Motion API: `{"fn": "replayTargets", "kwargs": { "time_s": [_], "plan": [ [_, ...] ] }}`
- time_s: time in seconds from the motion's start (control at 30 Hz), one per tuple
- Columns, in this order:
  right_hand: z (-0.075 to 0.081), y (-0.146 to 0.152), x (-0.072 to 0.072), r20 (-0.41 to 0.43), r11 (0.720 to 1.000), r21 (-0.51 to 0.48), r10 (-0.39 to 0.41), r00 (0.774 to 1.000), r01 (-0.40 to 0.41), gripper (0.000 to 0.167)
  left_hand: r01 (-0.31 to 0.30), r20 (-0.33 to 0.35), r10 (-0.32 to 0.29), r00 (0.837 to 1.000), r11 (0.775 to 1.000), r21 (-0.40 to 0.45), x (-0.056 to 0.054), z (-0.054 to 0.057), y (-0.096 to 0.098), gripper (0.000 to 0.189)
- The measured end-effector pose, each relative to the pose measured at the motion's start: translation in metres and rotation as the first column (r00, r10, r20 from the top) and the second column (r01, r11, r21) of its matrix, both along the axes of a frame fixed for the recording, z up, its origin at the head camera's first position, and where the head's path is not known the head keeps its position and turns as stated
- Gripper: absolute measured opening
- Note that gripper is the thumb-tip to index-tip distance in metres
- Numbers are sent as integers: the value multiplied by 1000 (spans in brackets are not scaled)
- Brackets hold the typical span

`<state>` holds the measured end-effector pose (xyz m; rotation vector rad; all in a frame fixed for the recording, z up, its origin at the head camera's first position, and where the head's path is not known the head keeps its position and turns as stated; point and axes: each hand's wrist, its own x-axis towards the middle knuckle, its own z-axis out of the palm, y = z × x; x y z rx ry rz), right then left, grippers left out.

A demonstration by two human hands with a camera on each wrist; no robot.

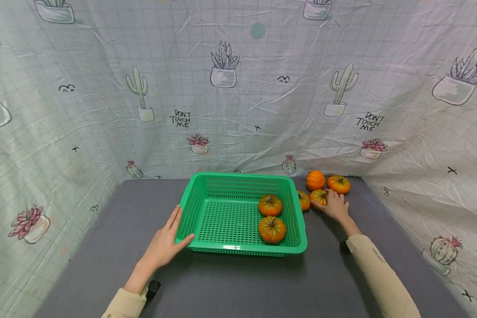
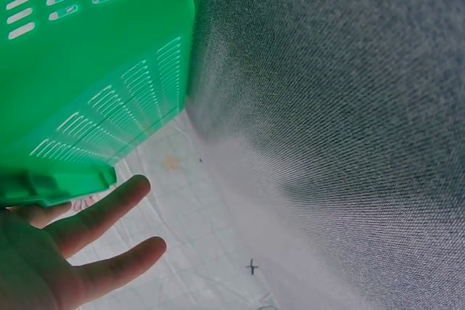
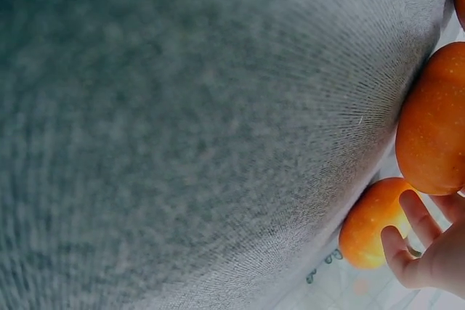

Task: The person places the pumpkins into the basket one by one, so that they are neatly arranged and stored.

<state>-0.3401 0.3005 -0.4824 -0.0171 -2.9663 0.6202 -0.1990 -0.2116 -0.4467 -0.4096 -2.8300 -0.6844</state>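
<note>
A green plastic basket [image 1: 238,248] with slotted walls stands on the table and holds two small orange-green pumpkins [image 1: 270,205]. My left hand [image 1: 162,245] rests at its left rim, thumb over the front corner and fingers straight along the side. In the left wrist view, two spread fingers [image 2: 109,215] show beside the basket wall [image 2: 94,70]. Right of the basket, my right hand [image 1: 336,206] curls thumb and fingers around a small pumpkin [image 1: 319,196]. In the right wrist view this pumpkin [image 3: 436,121] looks large, with part of the hand hidden behind it.
Close around the right hand are more pumpkins: one [image 1: 303,200] against the basket's right wall, one [image 1: 315,180] behind, and one [image 1: 338,184] at the back right. A grey cloth [image 1: 238,287] covers the table. Behind it hangs a cactus-print curtain [image 1: 246,106].
</note>
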Motion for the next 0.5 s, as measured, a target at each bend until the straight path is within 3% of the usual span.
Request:
{"fn": "replayTargets", "kwargs": {
  "time_s": [0.5],
  "plan": [
    [1,3,11,-53,1000,11,26,998,-25,80,-15,-34,14,999,999,-39,2,1,1,83]
  ]
}}
